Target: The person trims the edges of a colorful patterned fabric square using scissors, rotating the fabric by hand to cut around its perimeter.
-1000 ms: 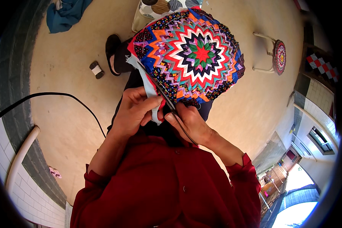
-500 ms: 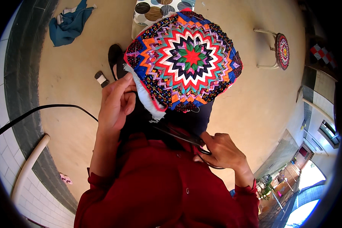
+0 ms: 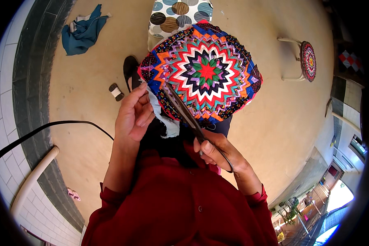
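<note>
Patchwork [image 3: 209,71], round and many-coloured, zigzag rings about a red star, lies over your dark-trousered legs, face up, directly ahead of your hands. Pale blue strip [image 3: 163,119], ragged-edged, runs down along its near left border, lower end hanging loose. Your left hand [image 3: 132,117] is at that border: thumb and forefinger closed together on the strip's upper end, other fingers loosely curled. Your right hand [image 3: 221,148] is wrapped around the handles of dark scissors [image 3: 189,115], which point up and leftward over the patchwork's near left part; whether the blades touch the cloth, you cannot tell from here. Beyond the patchwork, dotted cover [image 3: 180,15] on a seat-like block. On the floor to your left: teal cloth [image 3: 84,36] in a crumpled heap, and nearer your black shoe [image 3: 130,67], a small dark bundle [image 3: 116,92] with a white band. Well off to your right, stool [image 3: 308,61] with a patterned round top.
</note>
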The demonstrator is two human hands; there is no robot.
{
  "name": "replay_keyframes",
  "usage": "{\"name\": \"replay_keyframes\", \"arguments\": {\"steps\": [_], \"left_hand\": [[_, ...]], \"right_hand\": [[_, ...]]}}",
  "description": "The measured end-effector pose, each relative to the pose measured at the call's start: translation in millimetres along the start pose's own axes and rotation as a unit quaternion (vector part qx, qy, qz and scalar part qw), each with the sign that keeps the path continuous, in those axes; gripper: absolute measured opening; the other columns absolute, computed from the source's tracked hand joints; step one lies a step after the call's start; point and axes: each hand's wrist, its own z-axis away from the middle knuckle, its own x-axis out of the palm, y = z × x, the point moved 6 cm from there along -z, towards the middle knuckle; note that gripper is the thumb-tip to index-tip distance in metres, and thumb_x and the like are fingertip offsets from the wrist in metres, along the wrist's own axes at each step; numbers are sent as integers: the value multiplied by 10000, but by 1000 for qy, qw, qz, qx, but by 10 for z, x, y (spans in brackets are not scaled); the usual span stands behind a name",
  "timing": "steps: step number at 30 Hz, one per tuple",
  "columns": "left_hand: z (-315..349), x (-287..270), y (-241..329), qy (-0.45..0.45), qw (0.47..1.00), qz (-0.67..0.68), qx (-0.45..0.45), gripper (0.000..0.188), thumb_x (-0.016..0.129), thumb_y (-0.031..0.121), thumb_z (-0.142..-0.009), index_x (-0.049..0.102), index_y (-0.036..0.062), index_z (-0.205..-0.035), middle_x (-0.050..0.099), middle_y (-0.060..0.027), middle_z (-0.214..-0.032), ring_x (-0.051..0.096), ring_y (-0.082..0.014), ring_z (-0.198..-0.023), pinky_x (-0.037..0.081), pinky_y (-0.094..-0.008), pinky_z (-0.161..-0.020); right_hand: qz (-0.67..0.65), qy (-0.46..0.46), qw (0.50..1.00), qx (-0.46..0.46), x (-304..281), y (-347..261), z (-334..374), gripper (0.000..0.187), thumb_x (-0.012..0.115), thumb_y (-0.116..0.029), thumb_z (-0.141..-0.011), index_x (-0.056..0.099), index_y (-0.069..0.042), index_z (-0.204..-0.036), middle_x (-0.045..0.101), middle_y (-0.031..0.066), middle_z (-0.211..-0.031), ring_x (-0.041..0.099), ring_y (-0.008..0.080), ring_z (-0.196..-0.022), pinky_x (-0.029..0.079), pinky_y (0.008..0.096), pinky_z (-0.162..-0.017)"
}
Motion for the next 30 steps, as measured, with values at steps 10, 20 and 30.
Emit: {"name": "replay_keyframes", "arguments": {"steps": [10,20,30], "left_hand": [[-8,-179,46,44,992,-87,83,149,589,159,-916,583,66,-800,564,0,-628,383,-51,-383,251,-206,-356],[-29,-24,124,60,992,-93,61,225,603,236,-928,607,32,-832,574,-18,-637,408,-48,-406,250,-201,-361],[-100,-46,116,60,982,-178,30,219,716,147,-848,587,70,-690,517,40,-565,315,-11,-376,165,-204,-359]], "right_hand": [[-4,-25,999,23,30,0,-149,497,398,-493,-997,491,-15,-897,360,-25,-614,324,49,-496,268,213,-446],[35,-44,998,36,-4,32,-120,485,425,-489,-988,490,-16,-903,360,-29,-603,342,47,-502,288,208,-453],[81,-26,996,-1,-44,35,-56,432,449,-431,-997,471,-34,-829,417,-1,-584,387,78,-495,333,253,-455]]}}
